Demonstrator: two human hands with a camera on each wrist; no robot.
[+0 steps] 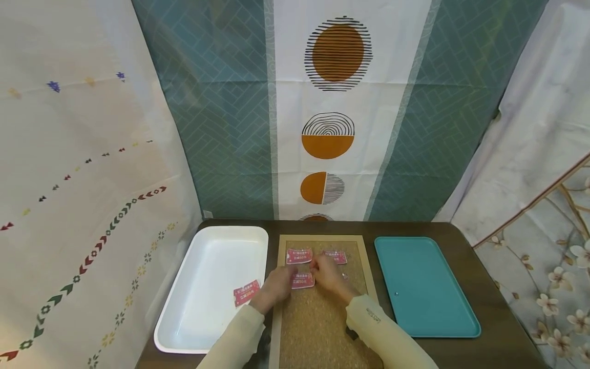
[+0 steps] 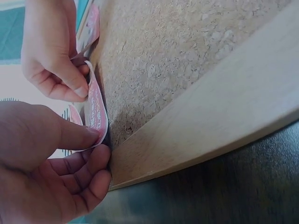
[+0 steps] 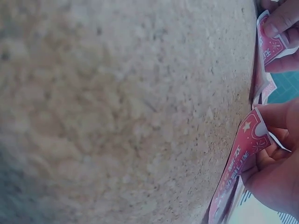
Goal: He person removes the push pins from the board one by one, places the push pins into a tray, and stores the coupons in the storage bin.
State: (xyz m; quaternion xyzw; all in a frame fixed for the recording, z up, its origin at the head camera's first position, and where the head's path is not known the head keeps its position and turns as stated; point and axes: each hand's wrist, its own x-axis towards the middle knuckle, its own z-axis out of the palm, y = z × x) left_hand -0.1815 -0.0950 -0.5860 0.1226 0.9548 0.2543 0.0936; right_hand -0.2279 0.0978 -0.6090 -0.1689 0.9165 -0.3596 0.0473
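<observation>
A pink coupon (image 1: 302, 280) with white lettering lies at the cork board (image 1: 322, 328), between the two hands. My left hand (image 1: 278, 284) pinches its left end between thumb and fingers, and in the left wrist view the coupon (image 2: 97, 109) stands bent off the cork. At its other end is my right hand (image 1: 328, 274), fingers curled and thumb at the coupon's edge; the exact contact is partly hidden. Two more coupons sit higher on the board, one at upper left (image 1: 299, 256) and one at upper right (image 1: 335, 257), the latter partly behind the right hand.
Left of the board stands a white tray (image 1: 209, 287) with another pink coupon (image 1: 246, 293) at its right side. A teal tray (image 1: 426, 287) lies to the right. Small clear pins (image 1: 344, 275) show on the cork. A patterned curtain hangs behind the dark table (image 1: 502, 338).
</observation>
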